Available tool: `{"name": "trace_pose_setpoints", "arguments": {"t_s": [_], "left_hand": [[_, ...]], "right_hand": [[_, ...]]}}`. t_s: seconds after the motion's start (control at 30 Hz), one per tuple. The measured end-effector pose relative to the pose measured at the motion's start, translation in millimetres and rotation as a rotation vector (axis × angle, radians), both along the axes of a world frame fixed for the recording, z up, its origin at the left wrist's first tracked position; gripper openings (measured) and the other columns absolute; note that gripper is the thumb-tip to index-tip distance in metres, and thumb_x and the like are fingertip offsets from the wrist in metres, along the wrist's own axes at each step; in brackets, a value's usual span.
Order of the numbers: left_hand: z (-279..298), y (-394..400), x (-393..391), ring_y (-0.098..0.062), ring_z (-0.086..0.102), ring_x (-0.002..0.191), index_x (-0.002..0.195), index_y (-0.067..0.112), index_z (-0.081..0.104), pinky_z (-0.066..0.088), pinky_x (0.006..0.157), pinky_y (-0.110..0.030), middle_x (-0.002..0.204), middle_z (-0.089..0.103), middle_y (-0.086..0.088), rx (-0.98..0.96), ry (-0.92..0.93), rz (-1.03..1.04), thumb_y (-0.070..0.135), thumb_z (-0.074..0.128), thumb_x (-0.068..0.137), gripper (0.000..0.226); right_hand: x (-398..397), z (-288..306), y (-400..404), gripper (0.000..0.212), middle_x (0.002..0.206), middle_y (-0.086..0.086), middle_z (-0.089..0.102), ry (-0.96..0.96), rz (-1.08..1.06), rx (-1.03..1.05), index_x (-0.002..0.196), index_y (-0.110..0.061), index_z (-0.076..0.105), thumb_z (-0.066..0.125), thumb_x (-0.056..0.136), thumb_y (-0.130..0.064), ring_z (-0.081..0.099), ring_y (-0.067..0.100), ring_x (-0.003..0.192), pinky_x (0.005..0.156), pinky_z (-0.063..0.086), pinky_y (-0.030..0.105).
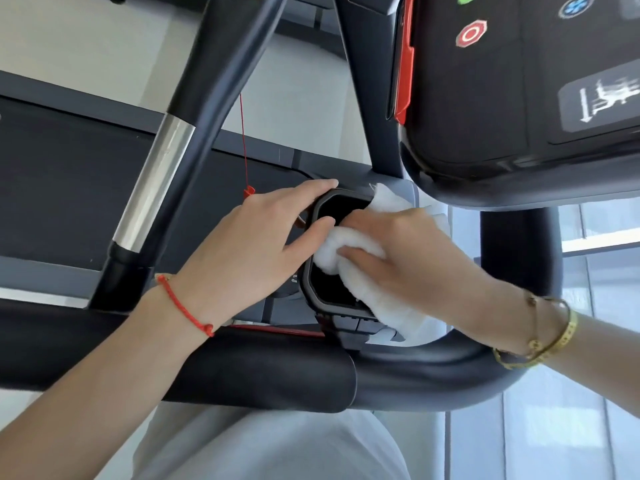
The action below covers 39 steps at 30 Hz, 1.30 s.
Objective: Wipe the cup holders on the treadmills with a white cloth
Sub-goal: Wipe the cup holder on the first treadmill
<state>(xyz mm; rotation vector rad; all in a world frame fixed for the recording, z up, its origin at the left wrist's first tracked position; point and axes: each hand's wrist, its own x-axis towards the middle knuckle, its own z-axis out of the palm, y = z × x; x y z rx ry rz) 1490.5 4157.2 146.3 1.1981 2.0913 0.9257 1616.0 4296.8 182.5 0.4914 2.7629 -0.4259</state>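
A black cup holder [313, 296] with a raised grey rim sits at the centre of the view, beside the treadmill console. My right hand [408, 251] presses a bunched white cloth [377, 299] down into its opening; the cloth spills over the right rim and hides that side. My left hand [256, 244] grips the holder's left rim, with the thumb along the top edge and a finger hooked over the inner edge. Most of the holder's inside is dark or covered.
The treadmill console [519, 98] with a red stop button hangs at the upper right. A padded black handlebar [263, 375] crosses in front of my body. A silver and black upright bar [156, 181] stands at the left, with a red safety cord [244, 143] beside it.
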Motion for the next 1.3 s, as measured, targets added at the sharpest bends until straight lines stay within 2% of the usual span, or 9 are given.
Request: {"name": "trace_pose_setpoints", "arguments": {"t_s": [0.07, 0.3, 0.53, 0.63, 0.73, 0.97, 1.17, 1.23, 1.3], "left_hand": [[0.1, -0.1, 0.2, -0.005, 0.063, 0.079, 0.145, 0.043, 0.041, 0.054, 0.077, -0.038, 0.109, 0.064, 0.015, -0.006, 0.008, 0.004, 0.048, 0.043, 0.098, 0.048], [0.2, 0.5, 1.4, -0.013, 0.065, 0.092, 0.145, 0.044, 0.041, 0.055, 0.081, -0.04, 0.107, 0.066, 0.012, -0.017, 0.01, 0.011, 0.048, 0.044, 0.097, 0.048], [1.0, -0.2, 1.8, -0.01, 0.065, 0.092, 0.145, 0.045, 0.041, 0.054, 0.082, -0.036, 0.109, 0.065, 0.016, -0.018, 0.003, 0.017, 0.048, 0.045, 0.098, 0.047], [1.0, -0.6, 1.2, -0.008, 0.064, 0.089, 0.144, 0.046, 0.041, 0.053, 0.078, -0.031, 0.106, 0.064, 0.017, -0.023, 0.0, 0.017, 0.049, 0.045, 0.098, 0.047], [0.6, -0.2, 0.6, -0.003, 0.06, 0.072, 0.144, 0.046, 0.041, 0.05, 0.069, -0.023, 0.102, 0.065, 0.014, -0.026, 0.006, 0.018, 0.048, 0.045, 0.097, 0.047], [0.5, 0.6, 1.4, -0.006, 0.064, 0.087, 0.144, 0.046, 0.041, 0.054, 0.073, -0.03, 0.108, 0.065, 0.019, -0.015, -0.015, 0.013, 0.051, 0.042, 0.095, 0.049], [0.5, 0.1, 1.3, 0.003, 0.06, 0.074, 0.144, 0.043, 0.044, 0.046, 0.067, -0.02, 0.102, 0.064, 0.019, -0.012, 0.001, 0.018, 0.047, 0.045, 0.097, 0.048], [0.1, -0.3, 1.4, 0.003, 0.061, 0.082, 0.144, 0.044, 0.043, 0.043, 0.068, -0.017, 0.105, 0.062, 0.024, -0.011, -0.009, 0.019, 0.048, 0.044, 0.096, 0.048], [-0.7, -0.5, 0.9, 0.0, 0.061, 0.095, 0.144, 0.044, 0.043, 0.045, 0.073, -0.018, 0.11, 0.06, 0.027, -0.01, -0.017, 0.018, 0.05, 0.044, 0.095, 0.049]], "right_hand": [[-2.1, -6.8, -5.6, 0.026, 0.084, -0.007, 0.06, 0.033, -0.008, -0.028, 0.094, -0.025, 0.061, 0.035, 0.092, -0.032, 0.061, 0.016, 0.081, 0.074, 0.049, 0.036], [-18.3, -14.9, -17.0, 0.015, 0.088, -0.002, 0.045, -0.038, 0.055, 0.006, 0.103, -0.012, 0.058, 0.053, 0.091, -0.018, 0.06, 0.022, 0.089, 0.073, 0.048, 0.035], [-10.6, -1.0, -1.3, 0.039, 0.112, 0.007, 0.062, -0.351, 0.401, 0.147, 0.12, -0.011, 0.054, 0.044, 0.099, -0.042, 0.062, 0.027, 0.101, 0.091, 0.05, 0.039], [-7.5, 3.6, 4.5, 0.036, 0.113, 0.007, 0.061, -0.379, 0.47, 0.189, 0.122, -0.012, 0.05, 0.043, 0.1, -0.039, 0.061, 0.027, 0.099, 0.075, 0.05, 0.034], [-9.3, 9.5, 0.7, 0.023, 0.103, 0.002, 0.062, -0.208, 0.438, 0.219, 0.111, -0.018, 0.054, 0.044, 0.098, -0.034, 0.059, 0.023, 0.088, 0.053, 0.031, 0.028], [1.8, -7.5, -13.0, 0.025, 0.047, -0.001, 0.051, 0.2, 0.145, 0.17, 0.083, -0.009, 0.057, 0.042, 0.084, -0.03, 0.05, 0.022, 0.034, 0.034, 0.029, 0.022], [-10.8, -20.0, -10.6, 0.035, 0.102, 0.007, 0.066, -0.054, 0.285, 0.225, 0.129, -0.011, 0.039, 0.04, 0.101, -0.032, 0.066, 0.031, 0.086, 0.05, 0.029, 0.032], [-12.2, -18.1, -7.6, 0.041, 0.111, 0.006, 0.064, -0.101, 0.387, 0.245, 0.135, -0.013, 0.034, 0.04, 0.101, -0.035, 0.065, 0.03, 0.091, 0.05, 0.028, 0.031], [-12.0, -14.8, -0.5, 0.047, 0.115, 0.005, 0.063, -0.188, 0.471, 0.223, 0.14, -0.015, 0.032, 0.039, 0.101, -0.041, 0.064, 0.028, 0.098, 0.066, 0.044, 0.034]]}}
